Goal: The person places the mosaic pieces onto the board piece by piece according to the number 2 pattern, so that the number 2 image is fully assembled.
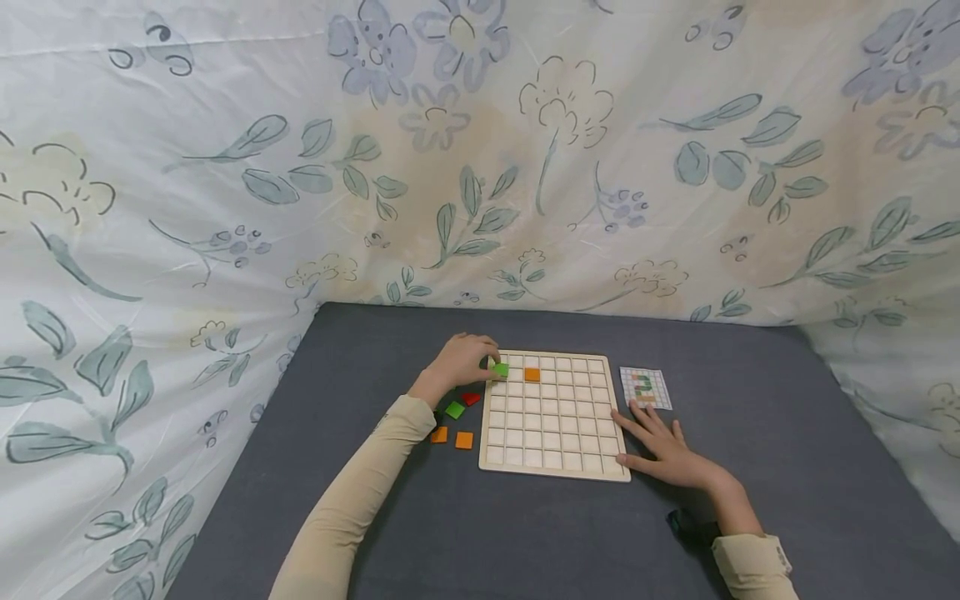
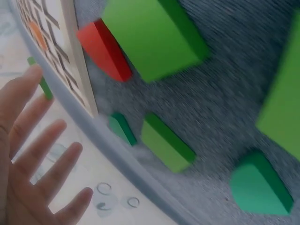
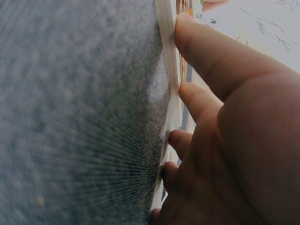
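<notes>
A pale wooden grid board (image 1: 551, 417) lies on the dark cloth. My left hand (image 1: 459, 362) is over its far left corner and pinches a green square tile (image 1: 501, 369) between thumb and index finger; the left wrist view shows the same tile edge-on, with the other fingers spread. An orange tile (image 1: 532, 375) sits in a cell of the far part of the grid. At the board's near right side, my right hand (image 1: 667, 450) rests with spread fingers, thumb and fingertips touching the rim (image 3: 169, 51).
Left of the board lie loose pieces: a red one (image 1: 471, 399), a green one (image 1: 455, 409) and two orange ones, one being an orange square (image 1: 464, 440). Teal pieces (image 2: 260, 185) show in the left wrist view. A printed pattern card (image 1: 645, 388) lies right of the board. Floral curtain (image 1: 480, 167) surrounds the table.
</notes>
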`<state>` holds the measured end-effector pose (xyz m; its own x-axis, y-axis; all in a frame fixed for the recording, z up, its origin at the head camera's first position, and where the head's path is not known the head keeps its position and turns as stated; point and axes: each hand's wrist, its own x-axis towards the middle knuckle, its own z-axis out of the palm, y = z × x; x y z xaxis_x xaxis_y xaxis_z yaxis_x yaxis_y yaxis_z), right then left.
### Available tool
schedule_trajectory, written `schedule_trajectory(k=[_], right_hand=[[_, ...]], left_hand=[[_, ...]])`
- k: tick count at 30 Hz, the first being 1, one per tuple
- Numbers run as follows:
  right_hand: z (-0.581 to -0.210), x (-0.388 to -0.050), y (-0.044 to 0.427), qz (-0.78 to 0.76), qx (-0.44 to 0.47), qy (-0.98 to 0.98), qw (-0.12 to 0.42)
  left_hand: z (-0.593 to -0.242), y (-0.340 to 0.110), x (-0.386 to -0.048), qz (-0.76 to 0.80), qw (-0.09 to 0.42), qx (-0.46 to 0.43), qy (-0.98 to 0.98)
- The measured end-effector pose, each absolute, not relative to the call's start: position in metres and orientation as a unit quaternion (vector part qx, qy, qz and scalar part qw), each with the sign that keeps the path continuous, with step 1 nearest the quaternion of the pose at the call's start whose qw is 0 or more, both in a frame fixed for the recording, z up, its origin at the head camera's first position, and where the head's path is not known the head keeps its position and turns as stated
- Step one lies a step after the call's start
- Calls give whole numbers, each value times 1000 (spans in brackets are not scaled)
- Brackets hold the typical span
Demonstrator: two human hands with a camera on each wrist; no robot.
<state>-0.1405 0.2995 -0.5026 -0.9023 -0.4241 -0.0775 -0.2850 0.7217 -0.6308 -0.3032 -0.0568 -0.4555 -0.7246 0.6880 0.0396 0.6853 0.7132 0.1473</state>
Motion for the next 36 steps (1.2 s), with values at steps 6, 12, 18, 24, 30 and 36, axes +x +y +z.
schedule_trajectory(k=[6, 12, 18, 24, 30, 36], right_hand=[[-501, -140, 299, -318, -191, 922, 108], [-502, -140, 298, -320, -189, 922, 110], [-502, -140, 299, -325, -188, 920, 111], [-502, -141, 299, -325, -190, 920, 107], [-501, -140, 299, -323, -188, 921, 110], [-501, -141, 299, -318, -188, 923, 108]], left_hand=[[-455, -45, -302, 68, 12, 384, 921], [-459, -35, -305, 50, 12, 390, 919], [-464, -26, -307, 41, 9, 394, 918], [-463, -16, -308, 46, 2, 400, 915], [-458, -5, -308, 50, 16, 401, 914], [-456, 5, -306, 52, 23, 400, 915]])
